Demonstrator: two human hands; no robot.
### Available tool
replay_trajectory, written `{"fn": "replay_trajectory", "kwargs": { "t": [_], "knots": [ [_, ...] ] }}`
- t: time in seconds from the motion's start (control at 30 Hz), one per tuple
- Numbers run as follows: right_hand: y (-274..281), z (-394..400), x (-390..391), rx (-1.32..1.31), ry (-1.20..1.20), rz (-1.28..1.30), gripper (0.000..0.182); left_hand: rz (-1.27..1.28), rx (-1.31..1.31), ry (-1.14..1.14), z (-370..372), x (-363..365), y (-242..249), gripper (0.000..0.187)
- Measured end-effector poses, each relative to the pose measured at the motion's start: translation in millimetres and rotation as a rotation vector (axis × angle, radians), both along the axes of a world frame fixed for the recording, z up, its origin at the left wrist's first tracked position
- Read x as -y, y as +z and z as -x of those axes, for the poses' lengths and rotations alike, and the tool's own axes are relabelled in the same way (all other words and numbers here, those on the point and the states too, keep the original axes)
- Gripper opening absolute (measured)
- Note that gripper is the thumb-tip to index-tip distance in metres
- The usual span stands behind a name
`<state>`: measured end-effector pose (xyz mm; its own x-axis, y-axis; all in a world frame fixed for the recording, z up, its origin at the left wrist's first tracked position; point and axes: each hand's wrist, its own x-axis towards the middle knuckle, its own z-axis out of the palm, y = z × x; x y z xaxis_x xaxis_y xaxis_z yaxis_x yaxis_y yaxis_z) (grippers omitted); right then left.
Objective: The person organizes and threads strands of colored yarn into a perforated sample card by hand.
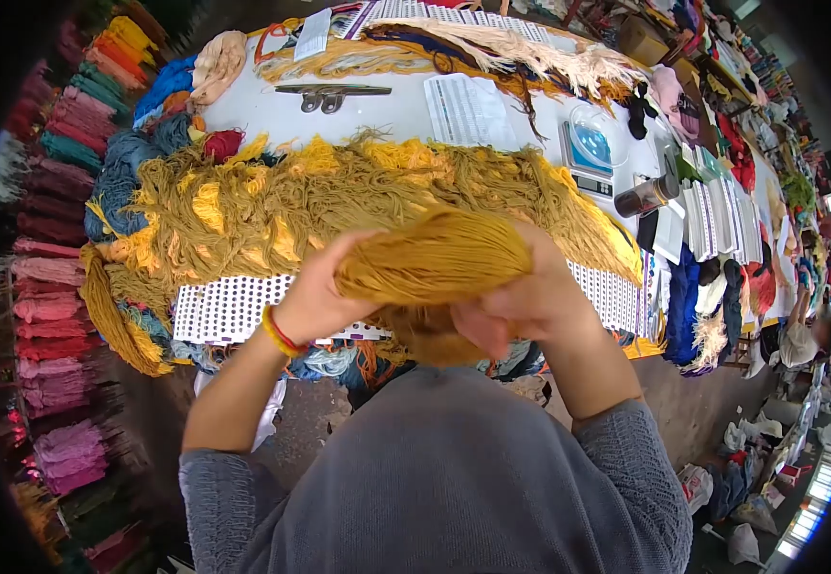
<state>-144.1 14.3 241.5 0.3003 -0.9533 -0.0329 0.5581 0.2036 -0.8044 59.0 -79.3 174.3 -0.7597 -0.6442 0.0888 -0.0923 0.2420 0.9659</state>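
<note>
The person in the grey top held a mustard skein (pixel 439 258) up in front of the body, above the near edge of the surface (pixel 253 107). The left hand (pixel 325 287), with a red and yellow band (pixel 282 332) at its wrist, was pressed against the skein's left end, the fingers closed on the strands. The right hand (pixel 542 282) was wrapped around the other end; its fingers curled in underneath, and they were too blurred for me to tell just how they lay. The strands ran from one hand to the other in a thick, rounded bundle, and a darker, blurred loop of yarn hung below it.

Just beyond the hands, a broad heap of olive and orange yarn (pixel 310 201) stretched across the surface, partly over white sheets with rows of dark dots (pixel 229 308). Blue-grey yarn (pixel 127 172) bulged at the heap's left end, and a small crimson bundle (pixel 222 145) sat near it. Further back lay a printed paper (pixel 468 110) and a dark metal bar with two round parts (pixel 332 97). To the right stood a scale (pixel 590 163), with a tilted dark jar (pixel 647 195) just beside it. Off to the left, pink and red hanks (pixel 47 306) hung in a long row.
</note>
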Motion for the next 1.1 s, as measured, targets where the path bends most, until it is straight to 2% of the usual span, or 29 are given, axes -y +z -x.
{"fn": "replay_trajectory", "kwargs": {
  "t": [0.07, 0.1, 0.13, 0.17, 0.23, 0.3, 0.37, 0.4, 0.43, 0.5, 0.53, 0.6, 0.63, 0.73, 0.8, 0.83, 0.9, 0.93, 1.0, 1.07, 1.1],
  "knots": [
    [0, 5, -12, 0.085, 0.012, -0.071, 0.031, 0.193, 0.074, 0.127, -8, -3, -7, 0.056],
    [1, 7, -17, 0.162, 0.091, -0.125, 0.035, 0.474, 0.076, 0.192, -18, 8, -15, 0.054],
    [2, 7, -22, 0.239, 0.168, -0.179, 0.040, 0.538, 0.028, 0.299, -31, 20, -17, 0.051],
    [-1, 7, -29, 0.207, 0.183, -0.264, 0.052, 0.602, -0.021, 0.406, -44, 32, -18, 0.049],
    [-7, 1, -41, 0.269, 0.281, -0.331, 0.052, 0.760, -0.042, 0.558, -64, 51, 11, 0.043],
    [-14, -4, -47, 0.360, 0.334, -0.347, 0.052, 0.331, -0.340, 0.695, -66, 59, 15, 0.038],
    [-13, -3, -48, 0.426, 0.319, -0.339, 0.052, 0.594, -0.084, 0.511, -79, 81, -28, 0.045],
    [-13, -1, -48, 0.455, 0.297, -0.331, 0.052, 1.154, 0.449, 0.530, -80, 82, -37, 0.050],
    [-13, 1, -47, 0.489, 0.272, -0.313, 0.052, 0.845, 0.773, 0.517, -85, 80, -56, 0.064],
    [-14, -1, -42, 0.524, 0.202, -0.292, 0.052, 0.715, 0.695, 0.463, -95, 63, -84, 0.072],
    [-15, -7, -37, 0.525, 0.156, -0.287, 0.045, 0.641, 0.474, 0.382, -87, 48, -80, 0.068],
    [-31, -17, -31, 0.443, 0.013, -0.373, 0.033, 0.583, 0.297, 0.287, -59, 6, -50, 0.052],
    [-37, -20, -26, 0.449, 0.010, -0.381, 0.023, 0.308, 0.148, 0.239, -49, -12, -50, 0.044],
    [-57, -29, -17, 0.579, 0.077, -0.351, 0.017, -0.456, -0.160, 0.016, -17, -57, -61, 0.024],
    [-39, -36, -21, 0.532, 0.065, -0.339, 0.024, -0.488, 0.024, -0.238, 7, -65, -71, 0.039],
    [-27, -39, -23, 0.378, 0.114, -0.320, 0.033, -0.414, -0.217, -0.174, 21, -70, -74, 0.043],
    [-26, -37, -25, 0.141, 0.230, -0.198, 0.045, -0.535, -0.299, -0.126, 23, -62, -84, 0.078],
    [-20, -35, -27, 0.139, 0.229, -0.198, 0.045, -0.457, -0.284, -0.098, 17, -43, -82, 0.081],
    [-2, -27, -33, -0.443, 0.096, -0.239, 0.048, -0.262, -0.181, -0.075, -3, -21, -60, 0.083],
    [-24, -13, -36, -0.550, 0.152, -0.250, 0.052, -0.117, -0.143, -0.129, -25, -16, -27, 0.088],
    [-35, -13, -38, -0.664, 0.124, -0.117, 0.055, -0.108, -0.264, -0.168, -27, -19, -17, 0.093]
  ]
}}
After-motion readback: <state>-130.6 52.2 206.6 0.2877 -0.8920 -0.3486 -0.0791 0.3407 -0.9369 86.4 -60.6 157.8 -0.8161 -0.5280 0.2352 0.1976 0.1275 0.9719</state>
